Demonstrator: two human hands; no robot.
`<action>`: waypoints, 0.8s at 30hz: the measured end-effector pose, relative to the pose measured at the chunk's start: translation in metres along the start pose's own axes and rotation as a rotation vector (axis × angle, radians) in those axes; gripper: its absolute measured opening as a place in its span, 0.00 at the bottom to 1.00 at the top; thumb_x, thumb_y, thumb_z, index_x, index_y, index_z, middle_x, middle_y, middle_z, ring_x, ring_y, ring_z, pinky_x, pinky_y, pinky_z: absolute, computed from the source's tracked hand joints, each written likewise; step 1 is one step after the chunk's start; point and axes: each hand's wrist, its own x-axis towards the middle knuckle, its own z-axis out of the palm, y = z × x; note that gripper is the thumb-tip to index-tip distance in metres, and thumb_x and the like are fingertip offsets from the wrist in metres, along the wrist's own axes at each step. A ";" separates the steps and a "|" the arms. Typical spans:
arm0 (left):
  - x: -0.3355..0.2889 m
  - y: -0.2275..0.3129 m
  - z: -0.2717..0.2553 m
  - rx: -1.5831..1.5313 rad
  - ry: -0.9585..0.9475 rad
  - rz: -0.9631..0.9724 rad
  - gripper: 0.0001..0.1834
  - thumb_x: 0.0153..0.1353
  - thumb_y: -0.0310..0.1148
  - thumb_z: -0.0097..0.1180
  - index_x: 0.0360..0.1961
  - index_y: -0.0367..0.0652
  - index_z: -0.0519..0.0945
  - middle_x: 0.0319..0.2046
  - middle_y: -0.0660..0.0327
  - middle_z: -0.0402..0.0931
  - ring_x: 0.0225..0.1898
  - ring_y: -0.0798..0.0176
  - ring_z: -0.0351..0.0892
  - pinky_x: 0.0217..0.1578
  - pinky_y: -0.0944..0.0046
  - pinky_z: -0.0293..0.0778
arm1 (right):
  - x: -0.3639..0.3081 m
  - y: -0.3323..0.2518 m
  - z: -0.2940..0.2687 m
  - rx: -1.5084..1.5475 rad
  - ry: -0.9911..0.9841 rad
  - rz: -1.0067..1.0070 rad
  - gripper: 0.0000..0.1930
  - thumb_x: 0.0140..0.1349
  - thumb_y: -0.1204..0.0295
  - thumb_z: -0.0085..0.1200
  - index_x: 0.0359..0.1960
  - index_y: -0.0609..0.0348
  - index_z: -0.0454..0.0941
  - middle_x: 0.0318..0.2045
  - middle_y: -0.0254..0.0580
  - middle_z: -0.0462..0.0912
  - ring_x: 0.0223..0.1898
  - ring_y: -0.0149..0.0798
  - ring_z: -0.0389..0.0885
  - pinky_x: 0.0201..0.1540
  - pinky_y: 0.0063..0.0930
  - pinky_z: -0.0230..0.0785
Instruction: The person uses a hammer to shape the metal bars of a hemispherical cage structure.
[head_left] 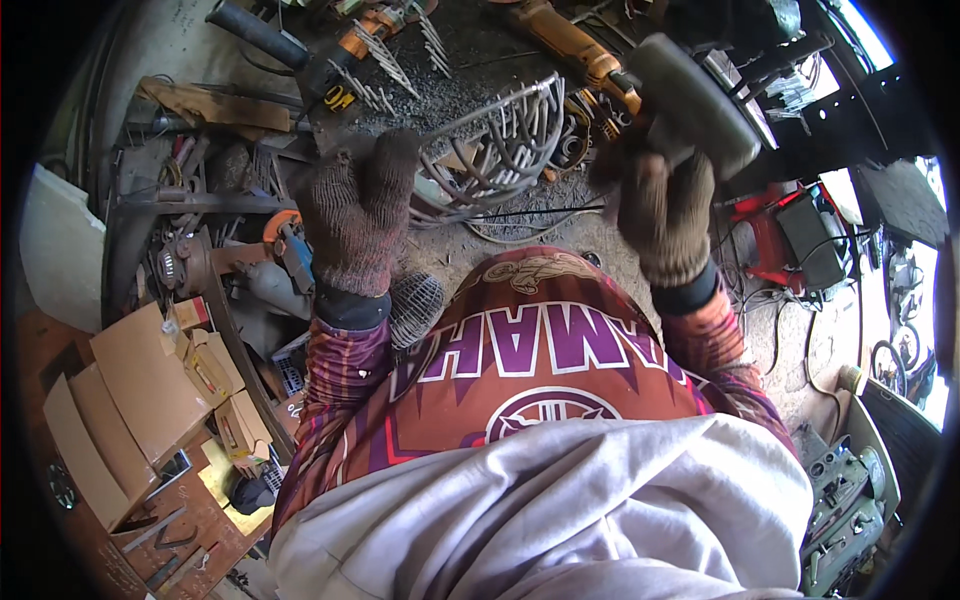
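In my right hand [672, 215], wearing a brown knitted glove, is a hammer with a big grey block-shaped head [697, 105], raised and blurred by motion; its handle is mostly hidden. My left hand [358, 205], in a similar glove, is closed at the left end of a thin metal rod [480, 108]. The fingertips are dark and smeared, so the grip is only partly visible. Between the hands lie several bent metal bars [510, 150], curved in a bundle over the work surface. The rod runs along their far side.
Beyond the bars are a yellow angle grinder [570, 45], an orange power tool [370, 35] and cut rods [385, 55]. A blue grinder [292, 245] sits by my left forearm. Cardboard boxes [150, 375] stand left; a red-and-black machine [790, 235] with trailing cables stands right.
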 end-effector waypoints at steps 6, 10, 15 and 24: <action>0.022 0.024 0.003 0.201 0.120 0.191 0.21 0.60 0.48 0.63 0.24 0.40 0.78 0.18 0.57 0.75 0.20 0.54 0.77 0.23 0.57 0.70 | -0.021 -0.018 0.019 -0.372 -0.290 0.150 0.24 0.60 0.58 0.60 0.50 0.61 0.71 0.36 0.53 0.83 0.38 0.53 0.85 0.38 0.40 0.77; 0.024 0.016 0.004 0.278 0.112 0.188 0.21 0.61 0.51 0.62 0.25 0.42 0.79 0.19 0.57 0.77 0.23 0.51 0.80 0.24 0.55 0.72 | -0.015 -0.029 0.014 -0.349 -0.256 0.349 0.20 0.62 0.60 0.58 0.49 0.60 0.71 0.41 0.55 0.82 0.40 0.55 0.84 0.41 0.41 0.75; 0.029 0.009 0.009 0.260 0.150 0.180 0.22 0.61 0.52 0.61 0.24 0.43 0.79 0.19 0.56 0.76 0.23 0.50 0.79 0.25 0.54 0.73 | -0.029 -0.025 -0.002 0.258 -0.075 -0.096 0.20 0.63 0.64 0.57 0.51 0.64 0.70 0.39 0.48 0.81 0.37 0.48 0.82 0.42 0.40 0.74; 0.034 -0.015 0.000 0.088 0.137 -0.006 0.23 0.64 0.51 0.58 0.24 0.40 0.81 0.20 0.52 0.78 0.23 0.45 0.78 0.24 0.55 0.71 | -0.007 -0.014 0.015 0.096 -0.142 0.103 0.24 0.69 0.60 0.48 0.57 0.67 0.66 0.35 0.44 0.78 0.31 0.37 0.76 0.34 0.29 0.68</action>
